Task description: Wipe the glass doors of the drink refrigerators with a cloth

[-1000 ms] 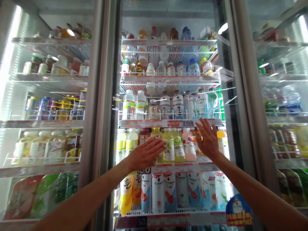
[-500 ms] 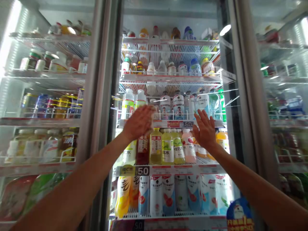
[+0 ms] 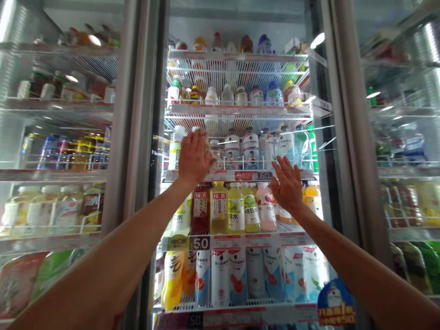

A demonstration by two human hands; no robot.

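Higher than a second ago, the left hand (image 3: 193,158) holds a pale crumpled cloth (image 3: 211,158) under nearly straight fingers, left of frame centre; right of centre, the right hand (image 3: 287,185) spreads open, seemingly empty.

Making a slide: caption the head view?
Left hand with a pale cloth, right hand spread, at a glass drinks-cooler door.

a single view from the person's head; it faces the middle bay (image 3: 237,23) of a drinks cooler (image 3: 349,114); near enough that the side bays (image 3: 62,175) run off both edges; the upper shelves (image 3: 209,109) are seen from below
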